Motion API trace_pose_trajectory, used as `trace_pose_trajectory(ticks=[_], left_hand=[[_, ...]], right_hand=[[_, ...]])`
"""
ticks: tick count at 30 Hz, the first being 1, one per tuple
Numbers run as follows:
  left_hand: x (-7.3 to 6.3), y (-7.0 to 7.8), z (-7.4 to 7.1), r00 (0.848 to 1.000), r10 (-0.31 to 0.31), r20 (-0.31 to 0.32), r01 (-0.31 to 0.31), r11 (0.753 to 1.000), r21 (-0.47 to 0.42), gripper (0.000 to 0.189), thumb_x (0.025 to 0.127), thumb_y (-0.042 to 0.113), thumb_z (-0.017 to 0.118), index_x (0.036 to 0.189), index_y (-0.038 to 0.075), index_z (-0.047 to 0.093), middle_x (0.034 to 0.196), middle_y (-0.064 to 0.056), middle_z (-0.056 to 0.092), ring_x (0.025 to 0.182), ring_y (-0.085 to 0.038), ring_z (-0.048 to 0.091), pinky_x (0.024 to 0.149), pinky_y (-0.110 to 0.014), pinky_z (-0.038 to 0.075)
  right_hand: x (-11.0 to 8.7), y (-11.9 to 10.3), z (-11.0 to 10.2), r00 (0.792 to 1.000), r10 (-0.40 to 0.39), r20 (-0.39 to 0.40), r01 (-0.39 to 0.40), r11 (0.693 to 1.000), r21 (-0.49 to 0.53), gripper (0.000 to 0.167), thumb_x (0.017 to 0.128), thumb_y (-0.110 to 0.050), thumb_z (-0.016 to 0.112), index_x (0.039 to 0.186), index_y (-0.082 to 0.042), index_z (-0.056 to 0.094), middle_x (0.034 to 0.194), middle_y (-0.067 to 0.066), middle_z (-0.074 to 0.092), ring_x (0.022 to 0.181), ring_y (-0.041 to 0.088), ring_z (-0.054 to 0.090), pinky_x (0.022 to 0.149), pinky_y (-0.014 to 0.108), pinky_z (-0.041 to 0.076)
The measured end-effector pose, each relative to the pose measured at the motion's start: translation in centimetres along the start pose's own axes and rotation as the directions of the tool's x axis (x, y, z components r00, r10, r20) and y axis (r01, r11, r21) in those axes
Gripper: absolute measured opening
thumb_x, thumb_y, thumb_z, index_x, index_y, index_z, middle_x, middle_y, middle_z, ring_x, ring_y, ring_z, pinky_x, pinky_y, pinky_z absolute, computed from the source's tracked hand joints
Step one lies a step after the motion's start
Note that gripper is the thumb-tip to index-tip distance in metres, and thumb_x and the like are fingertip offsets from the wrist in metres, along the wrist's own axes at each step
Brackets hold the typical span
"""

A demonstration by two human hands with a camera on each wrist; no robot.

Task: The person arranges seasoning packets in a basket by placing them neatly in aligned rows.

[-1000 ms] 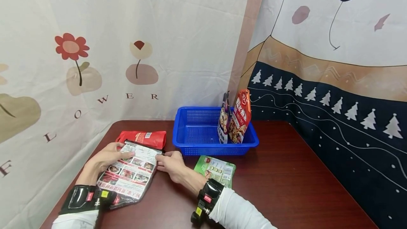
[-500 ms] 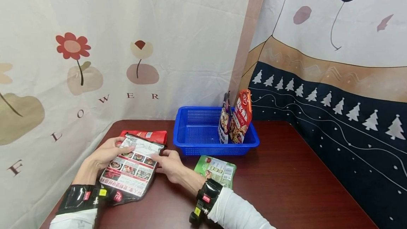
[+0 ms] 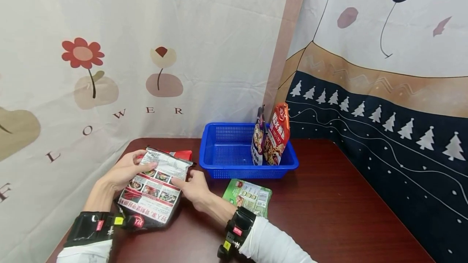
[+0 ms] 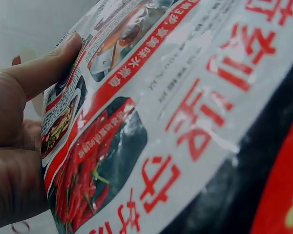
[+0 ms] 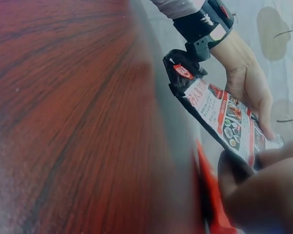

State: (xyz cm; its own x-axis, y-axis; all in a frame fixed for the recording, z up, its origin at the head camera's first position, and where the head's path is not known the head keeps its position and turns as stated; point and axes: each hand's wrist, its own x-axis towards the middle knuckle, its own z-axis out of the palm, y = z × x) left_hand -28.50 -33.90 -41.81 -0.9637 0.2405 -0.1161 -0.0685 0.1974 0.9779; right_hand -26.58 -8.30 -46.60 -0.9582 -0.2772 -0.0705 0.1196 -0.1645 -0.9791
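Both hands hold a black and white food packet (image 3: pixel 155 190) with red print and small dish pictures, its far end tilted up off the table. The left hand (image 3: pixel 126 171) grips its left edge, thumb on the printed face. On the right edge, the right hand (image 3: pixel 193 188) pinches it, thumb on top and fingers beneath. The left wrist view has the printed face (image 4: pixel 151 112) close up, with the left thumb on its edge. In the right wrist view the packet (image 5: pixel 224 114) stands off the table between both hands. A red packet (image 3: pixel 184 155) lies behind, mostly covered.
A blue basket (image 3: pixel 226 172) stands at the back middle. Inside its right end are a dark purple packet (image 3: pixel 257 137) and a red and orange packet (image 3: pixel 278 135), both upright. A green packet (image 3: pixel 250 194) lies in front of the basket on the brown table (image 3: pixel 329 206).
The black and white packet has lifted and shifted slightly right and away, covering more of the red packet. Both hands moved with it, and the right thumb now lies farther over its face.
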Motion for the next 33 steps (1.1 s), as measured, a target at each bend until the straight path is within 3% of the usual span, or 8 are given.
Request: trace_pose_trajectory(ticks=[4,7,13,22,25,28,33], left_hand=[[-0.3,1.0,0.5,0.999,0.051,-0.016,-0.051,0.998,0.03,0.07,0.11,0.021,0.074,0.163,0.0,0.032,0.11,0.003,0.081,0.094,-0.021,0.083,0.082,-0.045,0.071],[-0.6,1.9,0.9,0.996,0.081,-0.03,-0.08,0.996,0.045,0.059,0.11,0.021,0.075,0.155,0.005,0.041,0.108,0.002,0.083,0.091,-0.023,0.084,0.08,-0.047,0.072],[-1.3,4.0,2.7,0.981,0.179,-0.08,-0.173,0.982,0.082,0.059,0.108,0.021,0.078,0.154,0.004,0.044,0.108,0.005,0.083,0.088,-0.022,0.084,0.077,-0.045,0.072],[-1.3,7.1,7.4,0.921,0.347,-0.178,-0.327,0.936,0.131,0.047,0.107,0.02,0.079,0.142,0.007,0.05,0.11,0.012,0.08,0.084,-0.015,0.083,0.072,-0.039,0.071],[-0.8,7.7,9.1,0.894,0.391,-0.22,-0.365,0.919,0.148,0.048,0.105,0.02,0.082,0.14,0.008,0.052,0.111,0.013,0.08,0.085,-0.012,0.083,0.072,-0.038,0.071],[-0.1,8.3,10.9,0.871,0.422,-0.252,-0.403,0.907,0.126,0.049,0.104,0.018,0.084,0.139,0.006,0.052,0.113,0.011,0.08,0.087,-0.011,0.083,0.073,-0.037,0.071],[0.9,9.4,13.7,0.847,0.449,-0.284,-0.447,0.891,0.075,0.048,0.103,0.015,0.084,0.137,0.006,0.051,0.119,0.001,0.08,0.093,-0.01,0.082,0.078,-0.032,0.071]], right_hand=[[-0.6,-0.7,-0.3,0.997,-0.072,-0.03,0.069,0.994,-0.082,0.033,0.099,-0.012,0.084,0.127,0.0,0.073,0.104,0.011,0.084,0.088,0.014,0.078,0.079,0.028,0.067],[-1.2,-1.6,-0.8,0.992,-0.125,-0.007,0.123,0.987,-0.107,0.032,0.1,-0.014,0.084,0.127,-0.001,0.074,0.105,0.01,0.086,0.087,0.012,0.078,0.078,0.025,0.065],[-2.2,-3.7,-2.4,0.971,-0.236,0.035,0.238,0.955,-0.176,0.032,0.101,-0.017,0.084,0.127,-0.002,0.076,0.106,0.014,0.087,0.087,0.008,0.077,0.077,0.021,0.063],[-2.5,-7.4,-7.2,0.926,-0.353,0.131,0.376,0.886,-0.272,0.036,0.105,-0.021,0.081,0.134,-0.001,0.075,0.118,0.022,0.085,0.09,0.008,0.077,0.08,0.024,0.065],[-2.6,-8.7,-9.2,0.911,-0.387,0.145,0.413,0.846,-0.337,0.031,0.106,-0.023,0.08,0.129,-0.001,0.076,0.106,0.016,0.084,0.083,0.007,0.072,0.073,0.023,0.061],[-2.9,-9.8,-11.0,0.904,-0.406,0.134,0.424,0.813,-0.399,0.022,0.107,-0.025,0.079,0.109,-0.004,0.072,0.082,0.003,0.068,0.069,0.008,0.056,0.064,0.023,0.048],[-3.2,-11.5,-13.7,0.894,-0.432,0.12,0.436,0.773,-0.46,0.039,0.108,-0.027,0.077,0.087,-0.012,0.048,0.068,-0.002,0.037,0.06,0.015,0.034,0.06,0.027,0.033]])
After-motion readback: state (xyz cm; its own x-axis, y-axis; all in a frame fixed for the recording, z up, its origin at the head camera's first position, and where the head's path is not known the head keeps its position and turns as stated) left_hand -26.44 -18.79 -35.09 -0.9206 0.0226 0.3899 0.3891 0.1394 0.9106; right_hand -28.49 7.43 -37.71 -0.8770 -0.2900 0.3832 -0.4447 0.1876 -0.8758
